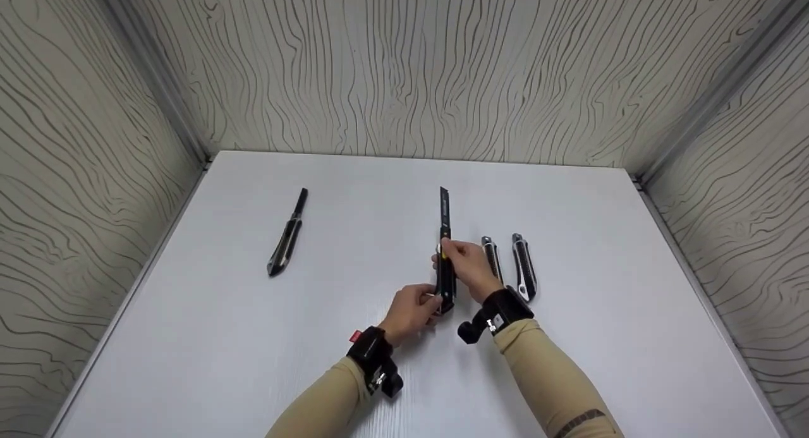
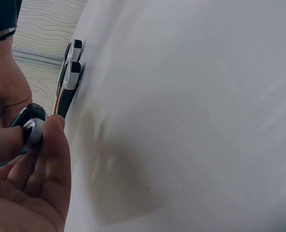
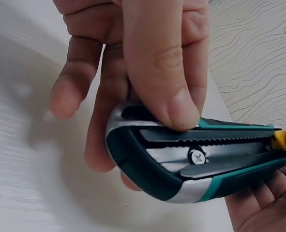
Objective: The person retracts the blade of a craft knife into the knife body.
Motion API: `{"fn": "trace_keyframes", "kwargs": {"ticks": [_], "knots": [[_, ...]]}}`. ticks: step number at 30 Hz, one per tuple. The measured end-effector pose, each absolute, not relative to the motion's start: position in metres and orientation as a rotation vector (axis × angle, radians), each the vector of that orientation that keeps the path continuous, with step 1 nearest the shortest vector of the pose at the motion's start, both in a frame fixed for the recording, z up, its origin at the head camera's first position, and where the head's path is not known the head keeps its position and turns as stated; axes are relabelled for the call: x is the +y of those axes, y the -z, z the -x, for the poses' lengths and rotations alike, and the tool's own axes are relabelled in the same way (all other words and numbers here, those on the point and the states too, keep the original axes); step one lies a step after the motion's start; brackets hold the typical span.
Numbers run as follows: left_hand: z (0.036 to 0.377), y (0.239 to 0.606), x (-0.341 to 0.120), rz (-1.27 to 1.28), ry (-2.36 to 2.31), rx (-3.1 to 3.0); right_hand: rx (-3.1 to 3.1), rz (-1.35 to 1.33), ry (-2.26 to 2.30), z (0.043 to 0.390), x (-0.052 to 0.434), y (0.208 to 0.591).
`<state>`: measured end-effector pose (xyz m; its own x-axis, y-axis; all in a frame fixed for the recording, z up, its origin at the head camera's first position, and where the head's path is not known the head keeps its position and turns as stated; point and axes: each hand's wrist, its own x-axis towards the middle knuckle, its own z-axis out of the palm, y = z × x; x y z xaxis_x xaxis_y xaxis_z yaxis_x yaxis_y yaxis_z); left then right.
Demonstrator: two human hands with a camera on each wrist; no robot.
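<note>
Head view: the middle of the black-and-teal utility knife with extended black blade (image 1: pixel 445 261) is covered by the right hand (image 1: pixel 469 266); its butt end sits behind the left hand (image 1: pixel 412 308)'s fingers. Yellow slider barely visible, too small to read. Two black-and-silver utility knives (image 1: pixel 509 264) partly hidden behind the right wrist.

Left wrist view: only the knife's butt (image 2: pixel 31 126) shows, the rest is cut off at the left edge; fingers blurred.

Right wrist view: the knife's blade end runs off the right edge; thumb covers part of the slider track.
</note>
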<state>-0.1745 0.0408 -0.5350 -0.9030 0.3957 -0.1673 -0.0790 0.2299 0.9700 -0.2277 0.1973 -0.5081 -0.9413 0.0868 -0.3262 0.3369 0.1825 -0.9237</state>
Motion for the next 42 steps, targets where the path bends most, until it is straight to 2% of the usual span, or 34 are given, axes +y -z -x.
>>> {"fn": "trace_keyframes", "kwargs": {"ticks": [42], "knots": [[0.1777,0.5372,0.0377,-0.182,-1.673,2.152,2.175,-0.297,1.927,0.2282,0.1933,0.5098]]}}
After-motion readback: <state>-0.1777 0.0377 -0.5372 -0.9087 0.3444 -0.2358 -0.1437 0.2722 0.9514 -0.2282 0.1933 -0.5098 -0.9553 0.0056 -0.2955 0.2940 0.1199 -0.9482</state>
